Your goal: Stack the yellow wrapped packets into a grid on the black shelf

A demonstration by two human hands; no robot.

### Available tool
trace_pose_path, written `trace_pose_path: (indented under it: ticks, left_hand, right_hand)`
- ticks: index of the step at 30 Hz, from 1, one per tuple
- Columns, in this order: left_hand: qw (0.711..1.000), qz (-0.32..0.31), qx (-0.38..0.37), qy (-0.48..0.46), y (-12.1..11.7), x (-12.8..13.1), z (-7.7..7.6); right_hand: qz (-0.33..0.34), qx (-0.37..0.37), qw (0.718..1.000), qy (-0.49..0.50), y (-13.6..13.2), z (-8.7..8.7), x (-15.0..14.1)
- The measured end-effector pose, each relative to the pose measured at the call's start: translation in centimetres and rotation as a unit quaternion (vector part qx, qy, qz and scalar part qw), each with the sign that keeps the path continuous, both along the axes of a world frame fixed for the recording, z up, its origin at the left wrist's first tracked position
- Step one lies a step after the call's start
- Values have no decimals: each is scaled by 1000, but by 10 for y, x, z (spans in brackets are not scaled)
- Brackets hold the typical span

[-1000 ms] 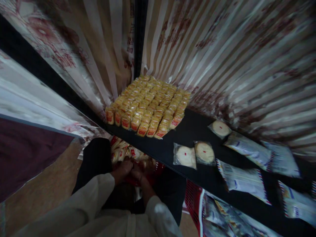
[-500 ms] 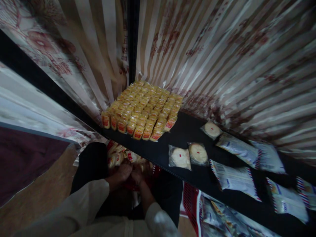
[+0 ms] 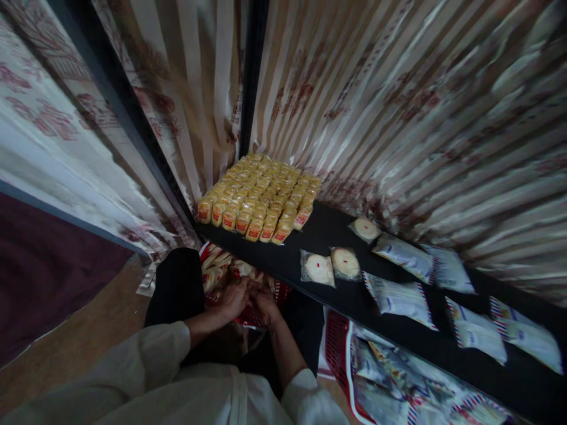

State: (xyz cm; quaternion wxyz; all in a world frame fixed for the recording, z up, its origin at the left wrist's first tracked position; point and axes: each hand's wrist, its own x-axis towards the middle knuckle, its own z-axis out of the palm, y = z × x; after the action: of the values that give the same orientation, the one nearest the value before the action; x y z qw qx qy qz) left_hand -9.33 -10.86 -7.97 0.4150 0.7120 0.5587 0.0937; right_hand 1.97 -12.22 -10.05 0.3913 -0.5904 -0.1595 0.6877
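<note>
My left hand (image 3: 236, 297) and my right hand (image 3: 264, 302) meet over a red basket (image 3: 282, 290) between my knees. Wrapped round pastries (image 3: 214, 276) fill the basket. The fingers of both hands are curled inward and close together. Whatever they grip, if anything, is too dark and covered to make out. Beyond them, tight rows of yellow packaged cakes (image 3: 261, 195) with red labels stand on a black shelf (image 3: 248, 255).
Flat wrapped round cakes (image 3: 345, 262) and several white sealed packets (image 3: 401, 298) lie along the shelf to the right. Below it sits a second red basket (image 3: 337, 342) full of packets. Patterned curtains (image 3: 336, 88) hang behind, with a dark post (image 3: 253, 77) at the corner.
The view has shifted and tilted. My hands have risen a little from deeper in the basket and remain close together. The cakes on the shelf look unchanged.
</note>
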Motion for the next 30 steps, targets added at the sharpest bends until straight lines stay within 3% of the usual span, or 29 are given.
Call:
trace_pose_path:
  ticks: [4, 8, 12, 16, 19, 23, 28, 30]
  left_hand:
    - [997, -2, 67, -29, -6, -7, 22]
    - [992, 41, 120, -20, -10, -15, 36]
    - [991, 103, 80, -27, -14, -22, 43]
    - [981, 122, 47, -142, -21, -27, 53]
    - [970, 87, 80, -213, -26, -27, 67]
    - [964, 31, 130, -232, -26, -21, 81]
    - [956, 87, 133, -246, -14, -7, 83]
    - [951, 108, 91, -274, -10, -1, 87]
  right_hand:
    - [-8, 35, 999, -36, -2, 23, 4]
    - [6, 77, 995, -58, -6, 48, 12]
    - [-22, 108, 993, -47, -12, 75, 20]
    - [-37, 135, 989, -44, -15, 96, 25]
    - [-65, 129, 989, -23, -15, 106, 28]
    - [-90, 122, 988, 0, -11, 113, 32]
    - [-88, 121, 989, 11, -9, 125, 43]
    - [-75, 126, 989, 14, -9, 132, 48]
